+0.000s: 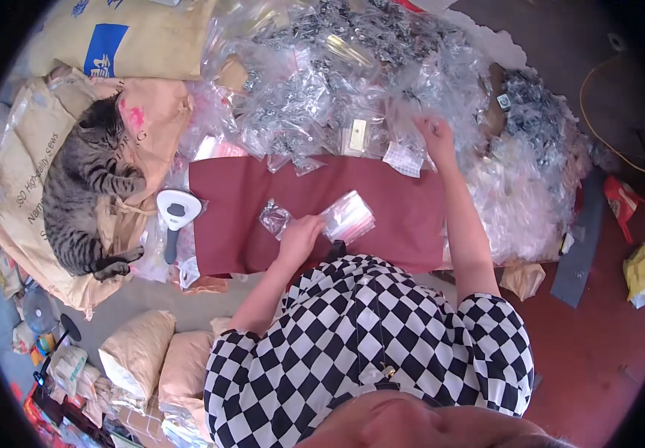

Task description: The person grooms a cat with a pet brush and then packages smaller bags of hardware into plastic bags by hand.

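Observation:
My left hand (302, 236) is over the dark red cloth, fingers together at the left edge of a stack of small clear plastic bags (350, 216). Just left of that hand lies a small clear packet (274, 218) with dark pieces in it. My right hand (436, 137) reaches forward to the near edge of a large heap of clear packets (337, 89). Its fingers are curled in, and whatever is between them is too small to make out. Below it a white patterned packet (403, 159) rests at the cloth's far edge.
A tabby cat (83, 194) lies on paper sacks (20, 168) at the left. Between cat and dark red cloth (229, 216) sits a white tool with a grey handle (179, 210). More clear bags (516, 201) pile up at the right. Full sacks (139, 351) stand at lower left.

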